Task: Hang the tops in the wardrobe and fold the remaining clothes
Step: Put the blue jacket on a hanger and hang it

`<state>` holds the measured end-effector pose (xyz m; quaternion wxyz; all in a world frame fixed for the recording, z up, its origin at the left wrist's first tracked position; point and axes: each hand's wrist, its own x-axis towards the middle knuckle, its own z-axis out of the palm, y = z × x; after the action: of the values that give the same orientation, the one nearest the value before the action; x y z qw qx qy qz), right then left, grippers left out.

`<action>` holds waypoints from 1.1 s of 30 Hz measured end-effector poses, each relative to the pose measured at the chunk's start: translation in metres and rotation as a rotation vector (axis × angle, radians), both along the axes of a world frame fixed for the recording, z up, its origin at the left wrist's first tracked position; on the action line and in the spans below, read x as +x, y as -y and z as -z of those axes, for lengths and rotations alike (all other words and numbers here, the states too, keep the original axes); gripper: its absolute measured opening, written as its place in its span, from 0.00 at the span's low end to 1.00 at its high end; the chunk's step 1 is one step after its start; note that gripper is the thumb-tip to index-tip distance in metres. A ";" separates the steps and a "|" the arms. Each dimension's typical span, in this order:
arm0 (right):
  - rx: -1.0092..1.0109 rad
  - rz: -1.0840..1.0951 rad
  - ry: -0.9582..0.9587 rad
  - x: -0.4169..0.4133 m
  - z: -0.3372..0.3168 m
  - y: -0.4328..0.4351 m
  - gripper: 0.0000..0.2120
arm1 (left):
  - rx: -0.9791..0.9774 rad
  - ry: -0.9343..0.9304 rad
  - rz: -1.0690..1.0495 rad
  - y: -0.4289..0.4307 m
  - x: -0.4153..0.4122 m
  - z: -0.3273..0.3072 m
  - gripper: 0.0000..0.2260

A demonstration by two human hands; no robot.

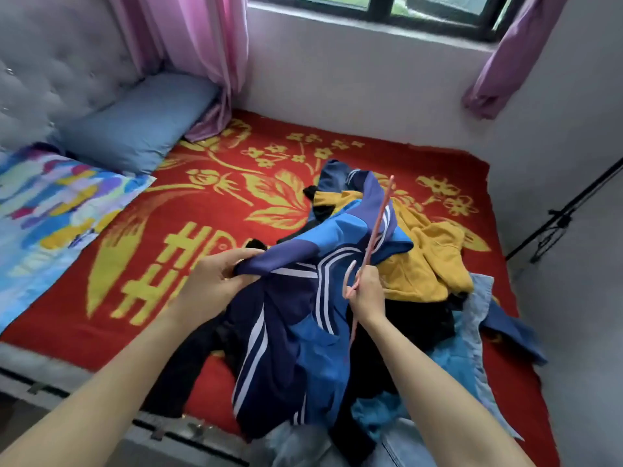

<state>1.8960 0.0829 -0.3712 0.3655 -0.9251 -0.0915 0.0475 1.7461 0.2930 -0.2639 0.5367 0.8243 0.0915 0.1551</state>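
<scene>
A navy and blue track jacket (293, 332) with white stripes hangs lifted over the bed. My left hand (215, 274) grips its fabric near the collar or shoulder. A thin pink hanger (379, 224) slants up across the jacket, and my right hand (365, 291) holds it near the hook. Under and behind the jacket lies a pile of clothes: a mustard yellow top (428, 261), black garments (418, 318), and light blue denim (472, 335).
The bed is covered by a red blanket (209, 210) with yellow flowers. A blue pillow (141, 123) and a colourful quilt (50, 210) lie at the left by the padded headboard. White walls and a window with pink curtains bound the far side.
</scene>
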 end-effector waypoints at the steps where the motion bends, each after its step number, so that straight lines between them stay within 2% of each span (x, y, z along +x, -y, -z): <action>1: -0.008 -0.012 0.015 0.002 0.001 -0.007 0.10 | -0.002 0.020 -0.019 -0.003 -0.007 -0.009 0.23; 7: -0.062 -0.119 0.109 0.017 -0.008 -0.073 0.17 | -0.043 0.073 -0.174 -0.029 -0.044 -0.047 0.22; 13: 0.015 -0.135 0.129 0.025 -0.027 -0.119 0.08 | -0.036 0.089 -0.292 -0.043 -0.065 -0.060 0.19; 18: 0.020 -0.319 0.127 0.020 -0.037 -0.134 0.10 | -0.016 0.133 -0.354 -0.053 -0.057 -0.068 0.12; 22: 0.085 -0.444 0.103 -0.003 -0.023 -0.131 0.13 | 0.013 0.156 -0.351 -0.053 -0.048 -0.074 0.17; 25: 0.140 -0.400 0.100 -0.003 -0.027 -0.134 0.15 | 0.036 0.150 -0.319 -0.052 -0.047 -0.076 0.21; 29: 0.172 -0.361 0.106 0.001 -0.040 -0.143 0.16 | 0.031 0.161 -0.314 -0.053 -0.052 -0.080 0.20; 33: 0.132 -0.465 0.214 -0.007 -0.041 -0.150 0.16 | -0.017 0.175 -0.329 -0.054 -0.058 -0.085 0.19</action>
<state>1.8891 0.2329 -0.3303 0.3925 -0.8532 -0.3425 0.0259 1.6884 0.3470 -0.1794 0.5169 0.7772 0.1792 0.3110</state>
